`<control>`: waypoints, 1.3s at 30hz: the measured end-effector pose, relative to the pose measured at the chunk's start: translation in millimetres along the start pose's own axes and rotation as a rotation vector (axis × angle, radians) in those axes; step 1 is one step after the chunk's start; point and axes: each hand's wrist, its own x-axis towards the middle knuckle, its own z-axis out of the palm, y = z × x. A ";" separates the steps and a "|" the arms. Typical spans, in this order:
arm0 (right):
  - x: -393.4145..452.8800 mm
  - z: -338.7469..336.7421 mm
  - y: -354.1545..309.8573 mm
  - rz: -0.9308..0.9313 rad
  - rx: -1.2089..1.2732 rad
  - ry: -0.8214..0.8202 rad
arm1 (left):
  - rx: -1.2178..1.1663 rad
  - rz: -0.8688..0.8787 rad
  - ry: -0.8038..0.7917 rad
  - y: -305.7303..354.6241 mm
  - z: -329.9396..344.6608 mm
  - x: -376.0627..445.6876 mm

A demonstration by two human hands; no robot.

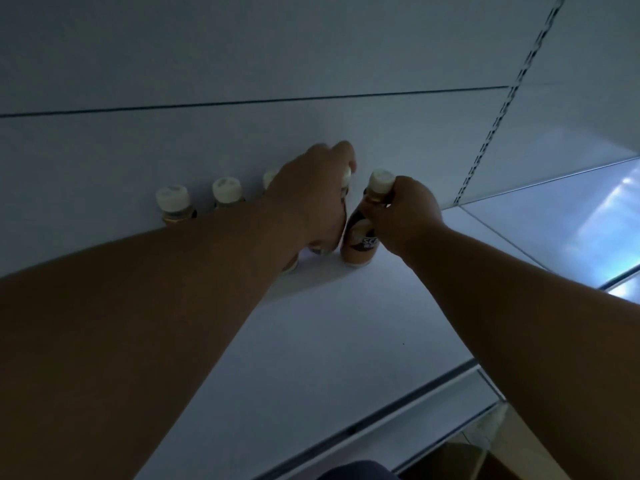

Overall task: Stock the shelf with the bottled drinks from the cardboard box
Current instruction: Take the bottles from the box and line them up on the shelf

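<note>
both bare arms reach forward over a white shelf (346, 323) toward its back wall. the right hand (405, 213) is closed around the neck of a brown bottle (358, 237), just under its cream cap (381, 180). this bottle stands on the shelf close to the back panel (242, 133) and leans a little to the right at the top. its label shows some white letters, but they are too blurred to read fully.

the left hand (311, 199) is curled over another bottle (323, 249) just to the left, and it covers almost all of it; only a bit of the cap near the fingers and the bottom part are visible. the fingers wrap the bottle, so the hand has hold of it. the two held bottles stand just beside each other, nearly touching at the bottom.

further to the left, more bottles stand in a row along the back panel. the cream caps of two of them (172, 199) (227, 188) are clear, and a third cap (269, 178) shows partly behind the left hand. the left forearm hides their lower parts.

a slotted metal upright (498, 116) runs up the back wall on the right. in the bottom right corner, under the shelf edge, a piece of brown cardboard box (502, 462) is visible.
</note>
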 end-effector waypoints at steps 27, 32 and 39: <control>-214.7 -202.8 98.3 0.120 -0.268 0.284 | -0.102 0.309 -0.271 219.0 77.0 -125.1; -321.5 -218.0 166.7 0.313 -0.304 0.282 | -0.167 0.385 -0.492 284.7 149.3 -234.1; -439.4 -160.3 295.5 0.624 -0.227 0.197 | -0.105 0.448 -0.860 307.8 265.8 -339.7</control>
